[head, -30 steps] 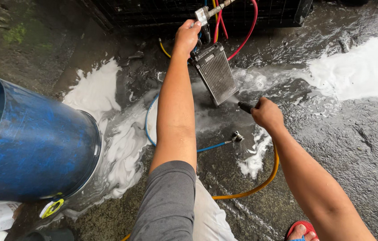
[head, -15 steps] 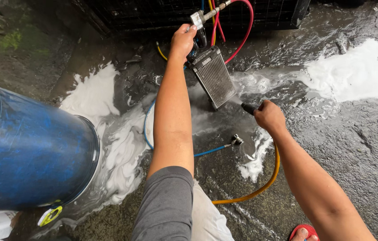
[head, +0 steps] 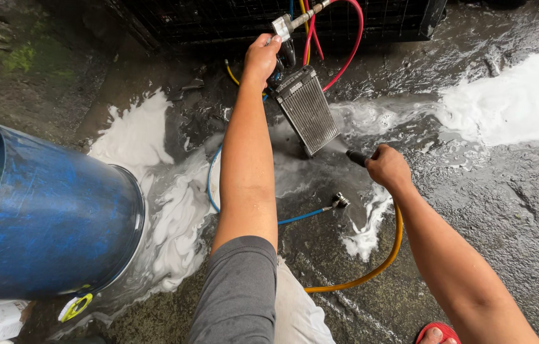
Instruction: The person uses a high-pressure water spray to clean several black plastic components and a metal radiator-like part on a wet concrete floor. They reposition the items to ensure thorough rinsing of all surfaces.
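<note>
Foam [head: 155, 210] lies in white patches over the wet concrete ground [head: 511, 210], thickest beside the blue drum [head: 53, 216] at the left and again at the upper right. That drum stands tilted toward the camera; its open mouth shows at the left edge, but what is inside cannot be told. A small finned radiator [head: 308, 108] stands propped on end in the middle, leaning against a dark mesh crate [head: 218, 22] behind it. The left hand [head: 262, 57] reaches out over the radiator's top corner, fingers curled shut around a fitting there, just beside red hoses [head: 351, 38] that loop up to the crate. The right hand [head: 387, 167] is clamped on a black nozzle [head: 357, 157] fed by a yellow hose [head: 384, 261]; the nozzle tip points at the radiator's lower edge, where spray whitens the ground. A blue hose [head: 301, 216] with a metal end lies loose on the ground between the arms. A red sandal [head: 438, 331] shows at the bottom edge.
</note>
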